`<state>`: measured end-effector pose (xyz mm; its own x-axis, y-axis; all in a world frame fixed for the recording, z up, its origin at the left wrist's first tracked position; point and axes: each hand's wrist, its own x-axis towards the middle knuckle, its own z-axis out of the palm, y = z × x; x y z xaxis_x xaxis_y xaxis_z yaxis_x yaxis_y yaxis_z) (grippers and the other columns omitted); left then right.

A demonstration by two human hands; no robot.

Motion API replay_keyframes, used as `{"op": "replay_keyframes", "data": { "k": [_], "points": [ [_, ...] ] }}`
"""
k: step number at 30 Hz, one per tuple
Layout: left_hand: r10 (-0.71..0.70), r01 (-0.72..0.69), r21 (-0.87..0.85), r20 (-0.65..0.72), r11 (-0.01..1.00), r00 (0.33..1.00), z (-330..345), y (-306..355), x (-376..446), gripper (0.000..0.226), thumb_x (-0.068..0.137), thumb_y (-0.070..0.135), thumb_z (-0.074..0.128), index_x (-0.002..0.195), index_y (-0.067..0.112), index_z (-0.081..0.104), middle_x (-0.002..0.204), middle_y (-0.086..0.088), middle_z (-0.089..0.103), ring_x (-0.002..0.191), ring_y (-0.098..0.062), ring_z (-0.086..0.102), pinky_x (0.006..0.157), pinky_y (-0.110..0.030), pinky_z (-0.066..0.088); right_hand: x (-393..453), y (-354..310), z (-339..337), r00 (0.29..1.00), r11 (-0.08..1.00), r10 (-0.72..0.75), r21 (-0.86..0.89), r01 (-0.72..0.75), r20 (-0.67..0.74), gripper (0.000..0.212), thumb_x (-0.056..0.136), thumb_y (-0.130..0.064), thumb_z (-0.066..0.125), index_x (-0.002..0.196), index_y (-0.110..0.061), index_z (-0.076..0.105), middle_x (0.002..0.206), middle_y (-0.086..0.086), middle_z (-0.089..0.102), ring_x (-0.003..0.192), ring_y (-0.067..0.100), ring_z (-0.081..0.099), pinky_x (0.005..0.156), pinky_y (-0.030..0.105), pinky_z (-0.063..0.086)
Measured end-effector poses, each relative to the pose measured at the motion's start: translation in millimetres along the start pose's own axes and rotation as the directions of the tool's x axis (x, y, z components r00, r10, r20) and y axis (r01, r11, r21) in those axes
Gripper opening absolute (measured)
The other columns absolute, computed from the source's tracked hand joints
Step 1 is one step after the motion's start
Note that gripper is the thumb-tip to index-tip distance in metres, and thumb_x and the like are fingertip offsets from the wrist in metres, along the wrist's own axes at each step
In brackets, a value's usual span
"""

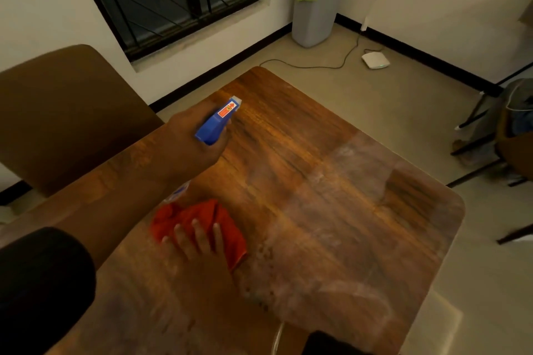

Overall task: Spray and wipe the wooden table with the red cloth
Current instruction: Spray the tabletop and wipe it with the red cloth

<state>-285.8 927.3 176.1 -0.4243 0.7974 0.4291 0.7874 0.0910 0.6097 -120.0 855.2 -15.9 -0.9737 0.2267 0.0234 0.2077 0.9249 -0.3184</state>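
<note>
My left hand reaches in from the left above the wooden table and grips a blue spray bottle. The white nozzle points toward the table's far corner. Only the spray head and a bit of the clear body under my wrist show. Lower down, a crumpled red cloth lies on the table with my right hand pressed on top of it, fingers spread and pointing away from me. Motion blur smears that hand. Whitish wet streaks cover the right and near parts of the tabletop.
A brown chair back stands at the table's left side. On the floor beyond are a grey bin with a green rag, a cable and a small white box. Dark metal chair legs stand at the right.
</note>
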Motion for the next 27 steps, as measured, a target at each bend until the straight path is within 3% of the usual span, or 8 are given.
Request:
{"op": "replay_keyframes", "data": {
  "k": [4, 7, 11, 13, 17, 21, 24, 27],
  "points": [
    [0.019, -0.022, -0.089, -0.026, 0.996, 0.999, -29.5, 11.7, -24.3, 0.029, 0.084, 0.041, 0.061, 0.106, 0.026, 0.051, 0.078, 0.005, 0.057, 0.068, -0.011, 0.059, 0.066, -0.012, 0.051, -30.6, -24.5, 27.8, 0.984, 0.977, -0.17, -0.122, 0.175, 0.046, 0.05, 0.112, -0.046, 0.021, 0.162, -0.042, 0.025, 0.172, -0.009, 0.019, 0.161, 0.027, 0.007, 0.124, 0.055, 0.025],
    [0.039, -0.042, -0.095, -0.033, 0.995, 0.999, -57.6, 21.3, -48.8, 0.02, 0.085, 0.032, 0.065, 0.099, 0.025, 0.052, 0.074, 0.0, 0.055, 0.068, -0.005, 0.058, 0.064, -0.006, 0.047, -27.6, 11.5, -7.1, 0.984, 0.972, -0.176, -0.161, 0.171, -0.02, 0.057, 0.109, -0.04, 0.039, 0.163, -0.038, 0.022, 0.171, -0.003, 0.023, 0.159, 0.03, 0.013, 0.126, 0.058, 0.011],
    [-0.029, 0.03, -0.057, 0.018, 0.998, 0.999, -88.0, 31.8, -87.0, 0.029, 0.085, 0.018, 0.073, 0.103, 0.019, 0.05, 0.077, 0.011, 0.054, 0.07, 0.004, 0.059, 0.063, -0.004, 0.047, 1.2, 73.7, -61.0, 0.951, 0.951, 0.309, -0.004, -0.309, 0.031, 0.063, 0.104, -0.035, 0.042, 0.164, -0.032, 0.024, 0.173, 0.001, 0.017, 0.159, 0.035, 0.005, 0.124, 0.065, 0.01],
    [-0.063, 0.064, -0.032, 0.056, 0.997, 0.996, -98.9, 34.8, -104.3, 0.031, 0.086, 0.018, 0.072, 0.106, 0.025, 0.049, 0.079, 0.013, 0.054, 0.071, 0.0, 0.061, 0.061, -0.011, 0.05, -7.9, 54.5, -61.8, 0.931, 0.928, 0.361, 0.077, -0.365, 0.059, 0.068, 0.097, -0.044, 0.029, 0.163, -0.03, 0.028, 0.172, 0.003, 0.019, 0.159, 0.036, 0.004, 0.124, 0.065, 0.007],
    [-0.216, 0.217, 0.009, 0.136, 0.976, 0.967, -107.5, 53.6, -122.5, 0.026, 0.086, 0.029, 0.07, 0.104, 0.024, 0.053, 0.079, -0.004, 0.058, 0.067, -0.023, 0.061, 0.066, -0.041, 0.057, -49.9, -24.3, -26.6, 0.972, 0.974, 0.103, 0.177, -0.142, 0.212, 0.075, 0.093, -0.047, 0.012, 0.162, -0.026, 0.03, 0.171, 0.007, 0.022, 0.159, 0.037, 0.006, 0.125, 0.063, 0.0],
    [-0.159, 0.158, 0.021, 0.131, 0.987, 0.979, -101.8, 101.3, -125.5, 0.018, 0.085, 0.016, 0.071, 0.096, 0.013, 0.057, 0.07, -0.004, 0.054, 0.06, -0.018, 0.053, 0.058, -0.024, 0.047, -78.3, -34.5, -42.1, 0.961, 0.987, -0.054, 0.158, 0.011, 0.27, 0.051, 0.106, -0.026, 0.043, 0.157, -0.018, 0.043, 0.165, 0.015, 0.035, 0.153, 0.041, 0.027, 0.125, 0.058, 0.018],
    [-0.142, 0.133, 0.068, 0.155, 0.989, 0.978, -94.4, 132.3, -127.0, 0.02, 0.088, 0.014, 0.068, 0.091, 0.016, 0.049, 0.064, 0.007, 0.044, 0.055, -0.008, 0.044, 0.052, -0.006, 0.04, -89.5, 6.7, -77.2, 0.975, 0.934, 0.187, 0.286, -0.213, 0.117, 0.038, 0.106, -0.036, 0.049, 0.139, -0.025, 0.064, 0.142, 0.003, 0.063, 0.132, 0.02, 0.059, 0.112, 0.038, 0.045],
    [-0.126, 0.117, 0.06, 0.161, 0.991, 0.979, -75.0, 144.5, -128.0, 0.021, 0.087, 0.018, 0.069, 0.09, 0.02, 0.049, 0.063, 0.012, 0.043, 0.054, -0.006, 0.043, 0.057, -0.013, 0.037, -100.3, 44.8, -126.5, 0.842, 0.613, 0.539, 0.671, -0.416, 0.03, 0.027, 0.097, -0.024, 0.063, 0.121, -0.017, 0.074, 0.11, 0.001, 0.076, 0.089, 0.005, 0.07, 0.088, 0.029, 0.054]
  ]
}}
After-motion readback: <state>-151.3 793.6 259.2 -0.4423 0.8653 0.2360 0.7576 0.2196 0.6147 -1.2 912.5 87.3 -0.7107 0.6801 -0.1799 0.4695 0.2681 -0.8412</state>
